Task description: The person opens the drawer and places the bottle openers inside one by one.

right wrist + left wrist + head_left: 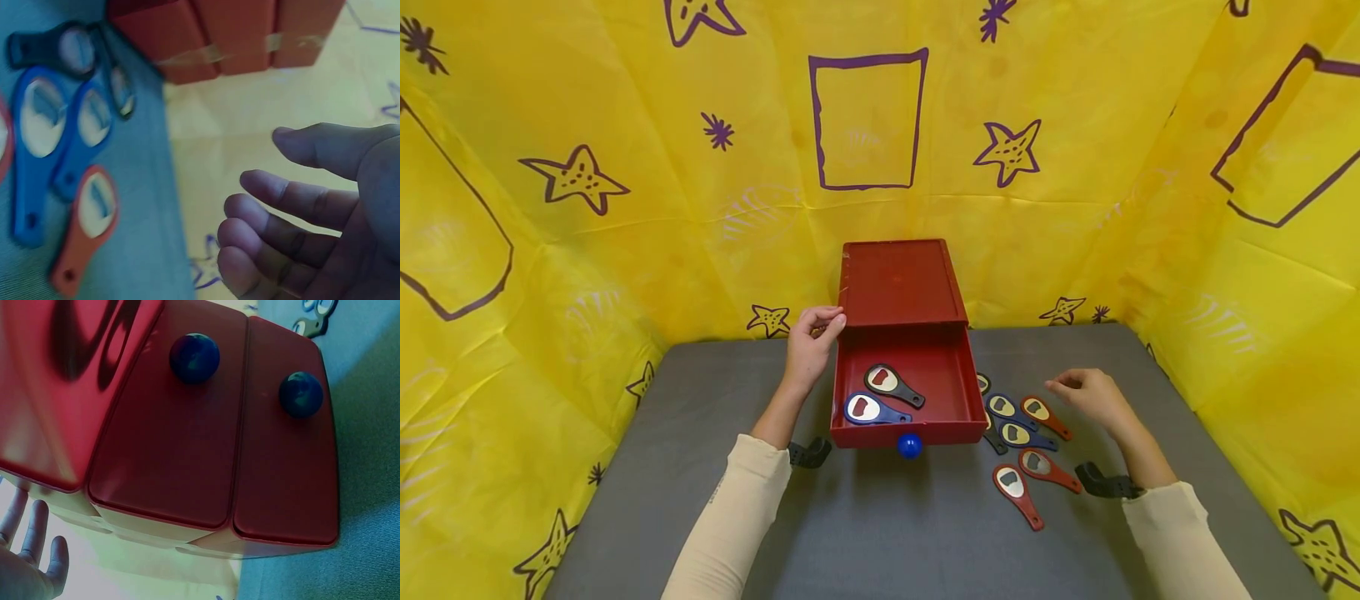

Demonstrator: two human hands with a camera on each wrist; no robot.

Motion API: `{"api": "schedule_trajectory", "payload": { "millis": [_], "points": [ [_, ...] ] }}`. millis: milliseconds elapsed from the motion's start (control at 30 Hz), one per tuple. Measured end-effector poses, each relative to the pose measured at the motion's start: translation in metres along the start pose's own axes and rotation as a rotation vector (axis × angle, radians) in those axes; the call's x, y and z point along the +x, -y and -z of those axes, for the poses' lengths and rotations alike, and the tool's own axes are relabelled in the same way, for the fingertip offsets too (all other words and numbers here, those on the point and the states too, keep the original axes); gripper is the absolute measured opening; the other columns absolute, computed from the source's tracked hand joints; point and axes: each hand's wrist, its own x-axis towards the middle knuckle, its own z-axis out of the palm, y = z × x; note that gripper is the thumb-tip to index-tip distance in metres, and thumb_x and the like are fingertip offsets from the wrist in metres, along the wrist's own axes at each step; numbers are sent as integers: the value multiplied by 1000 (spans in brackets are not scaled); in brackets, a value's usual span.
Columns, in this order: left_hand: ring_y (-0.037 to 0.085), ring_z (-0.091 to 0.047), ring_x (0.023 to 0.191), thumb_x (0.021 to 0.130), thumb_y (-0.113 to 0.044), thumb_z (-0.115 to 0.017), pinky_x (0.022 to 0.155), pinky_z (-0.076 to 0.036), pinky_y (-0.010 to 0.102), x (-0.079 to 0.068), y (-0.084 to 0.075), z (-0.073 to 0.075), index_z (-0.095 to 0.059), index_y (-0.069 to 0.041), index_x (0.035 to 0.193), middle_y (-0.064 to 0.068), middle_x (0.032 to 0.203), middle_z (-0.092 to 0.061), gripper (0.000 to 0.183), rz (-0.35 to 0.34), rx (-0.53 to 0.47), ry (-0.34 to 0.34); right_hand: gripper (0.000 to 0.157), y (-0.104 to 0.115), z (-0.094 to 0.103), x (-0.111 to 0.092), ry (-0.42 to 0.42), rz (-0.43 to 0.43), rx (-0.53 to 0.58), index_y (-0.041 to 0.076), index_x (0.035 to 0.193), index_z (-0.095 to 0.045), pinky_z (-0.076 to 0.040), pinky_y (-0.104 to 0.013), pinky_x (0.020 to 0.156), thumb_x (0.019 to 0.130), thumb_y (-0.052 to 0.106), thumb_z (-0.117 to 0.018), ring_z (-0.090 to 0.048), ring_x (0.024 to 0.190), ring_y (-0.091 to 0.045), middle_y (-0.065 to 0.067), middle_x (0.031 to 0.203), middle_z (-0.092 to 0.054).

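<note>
A red drawer cabinet stands at the back with its top drawer pulled out. Inside the drawer lie a black bottle opener and a blue bottle opener. My left hand is at the cabinet's upper left edge; in the left wrist view its fingers are extended beside the side wall, and contact is unclear. Above the table on the right, my right hand holds nothing, its fingers loosely bent. Nearest it lies a red bottle opener, with blue bottle openers beside that.
More red bottle openers lie toward the front of the grey table. Black ones sit close to the cabinet's right side. Two lower drawers, each with a blue knob, are closed. Yellow sheeting surrounds the table's back and sides.
</note>
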Motion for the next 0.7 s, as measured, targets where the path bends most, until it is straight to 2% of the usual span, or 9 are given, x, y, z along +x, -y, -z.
{"api": "schedule_trajectory", "payload": {
  "millis": [100, 267, 300, 400, 500, 533, 700],
  "points": [
    [-1, -55, 88, 92, -5, -65, 78, -48, 12, 0, 0, 1, -63, 13, 109, 25, 116, -58, 25, 4, 2, 12, 38, -14, -10, 1, 37, -23, -16, -5, 104, -69, -46, -31, 63, 96, 31, -60, -59, 77, -22, -21, 95, -70],
    [1, -55, 89, 92, -7, -64, 79, -48, 13, -1, 0, 2, -64, 11, 109, 26, 118, -58, 25, 16, 0, 21, 27, -34, -26, 3, 52, -49, -81, -3, 95, -69, -45, -32, 59, 91, 24, -65, -57, 68, -19, -15, 83, -69],
    [0, -55, 89, 92, -8, -65, 79, -48, 13, 0, 5, 2, -64, 11, 109, 25, 118, -58, 25, 8, -4, 14, 27, -38, -29, 4, 46, -49, -105, -3, 95, -68, -46, -34, 60, 89, 23, -67, -59, 69, -21, -15, 83, -69],
    [0, -56, 88, 92, -6, -65, 79, -48, 13, 0, 6, 2, -64, 12, 108, 26, 117, -58, 24, 4, -16, 8, 31, -47, -40, 4, 34, -50, -176, -6, 97, -66, -50, -44, 68, 84, 22, -71, -62, 75, -29, -19, 87, -69],
    [-2, -56, 87, 91, -6, -65, 78, -48, 13, -1, 6, 1, -64, 12, 108, 26, 116, -58, 25, -7, -10, 11, 32, -51, -49, 2, 23, -43, -229, -6, 96, -67, -49, -51, 74, 80, 20, -74, -61, 80, -34, -20, 87, -67],
    [-2, -55, 87, 92, -5, -65, 79, -49, 13, -2, 1, 1, -64, 13, 109, 27, 117, -58, 25, -1, -6, 19, 31, -52, -51, 2, 21, -45, -237, -6, 95, -68, -49, -51, 74, 79, 19, -75, -60, 79, -33, -19, 85, -66],
    [-2, -56, 87, 92, -5, -64, 79, -49, 13, -2, 1, 1, -64, 12, 109, 27, 117, -58, 25, -6, -5, 17, 20, -50, -59, 2, -26, -39, -251, -4, 86, -68, -48, -48, 68, 77, 14, -74, -57, 71, -29, -15, 79, -65]
  ]
}}
